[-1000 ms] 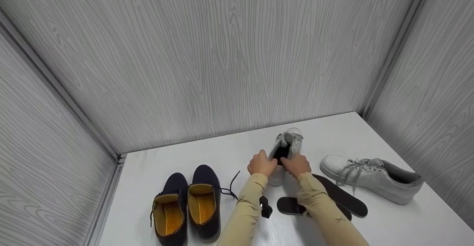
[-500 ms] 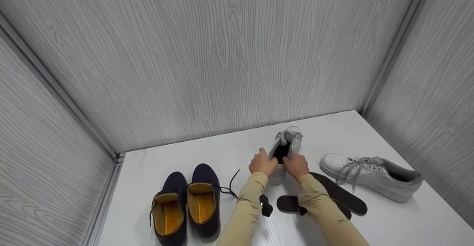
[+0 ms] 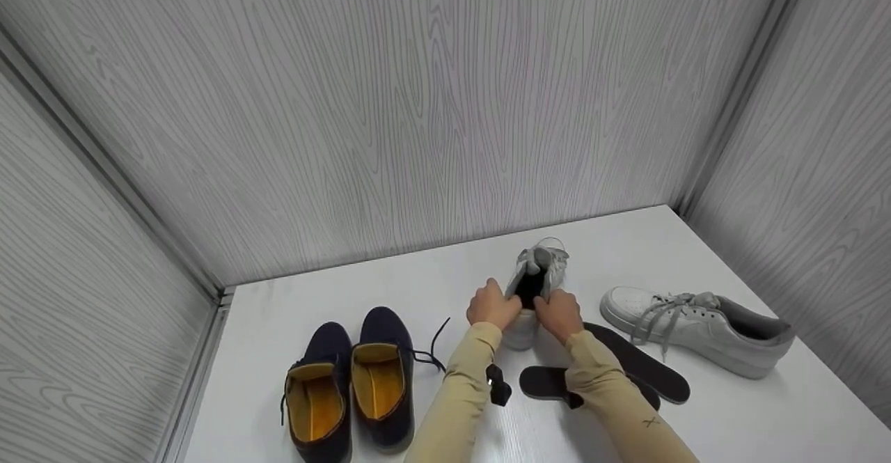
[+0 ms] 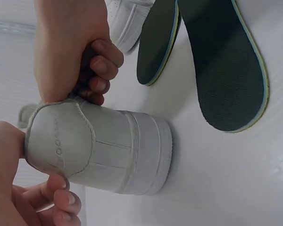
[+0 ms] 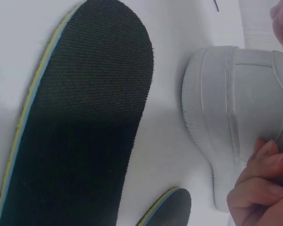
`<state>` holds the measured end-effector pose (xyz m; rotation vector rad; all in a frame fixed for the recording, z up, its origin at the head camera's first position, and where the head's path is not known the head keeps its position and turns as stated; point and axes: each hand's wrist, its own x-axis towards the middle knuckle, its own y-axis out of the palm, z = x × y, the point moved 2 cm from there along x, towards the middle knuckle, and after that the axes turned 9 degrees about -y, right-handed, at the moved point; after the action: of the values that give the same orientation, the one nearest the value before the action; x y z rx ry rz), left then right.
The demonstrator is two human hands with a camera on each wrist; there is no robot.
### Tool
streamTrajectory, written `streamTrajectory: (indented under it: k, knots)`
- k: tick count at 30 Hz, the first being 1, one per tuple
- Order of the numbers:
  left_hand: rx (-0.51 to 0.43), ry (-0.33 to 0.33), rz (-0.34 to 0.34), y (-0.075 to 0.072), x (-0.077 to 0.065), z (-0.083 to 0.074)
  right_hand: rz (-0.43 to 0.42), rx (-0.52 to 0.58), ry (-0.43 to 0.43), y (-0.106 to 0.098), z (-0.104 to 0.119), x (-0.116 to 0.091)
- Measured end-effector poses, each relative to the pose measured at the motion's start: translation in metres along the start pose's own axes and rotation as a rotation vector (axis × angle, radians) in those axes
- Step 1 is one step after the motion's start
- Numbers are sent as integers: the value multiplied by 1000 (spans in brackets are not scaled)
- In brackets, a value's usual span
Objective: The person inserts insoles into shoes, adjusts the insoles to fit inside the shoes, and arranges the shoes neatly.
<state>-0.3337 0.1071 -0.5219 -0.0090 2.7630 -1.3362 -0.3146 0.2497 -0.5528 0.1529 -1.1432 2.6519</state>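
A white sneaker (image 3: 520,328) stands toe away from me, its heel nearest, between my two hands. My left hand (image 3: 491,307) grips the left side of its collar, thumb over the edge into the dark opening. From the right, my right hand (image 3: 561,313) pinches the collar the same way. In the left wrist view the sneaker's heel (image 4: 113,148) shows its stitched tab, with left fingertips (image 4: 66,200) at one side and curled right fingers (image 4: 104,68) at the other. The right wrist view catches the heel's sole edge (image 5: 195,94) beside my right fingers (image 5: 262,165).
Two dark insoles (image 3: 647,369) with blue and yellow edges lie under and beside my right forearm. The other white sneaker (image 3: 696,334) lies farther right. Navy shoes (image 3: 383,383) with orange insides stand at left, a loose lace trailing. Grey wood-grain panels (image 3: 418,115) enclose the white table (image 3: 278,310).
Both hands keep their hold on the sneaker's collar, with only slight shifts of fingers and wrists. The whole head view has drifted a little; the other shoes and insoles stay put.
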Motion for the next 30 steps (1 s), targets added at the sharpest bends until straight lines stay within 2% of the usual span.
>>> streamTrajectory:
  k: [7, 15, 22, 30]
  knots:
    - [4, -5, 18, -3, 3, 3, 0, 2, -37, -1, 2, -5]
    - [41, -2, 51, -8, 4, 9, 8, -31, -169, -6, 13, -15]
    - [-4, 62, 8, -16, -2, 15, -15, -58, -284, -9, 27, -26]
    - [-37, 112, -54, -23, -16, 18, 7, -69, -311, -18, 39, -36]
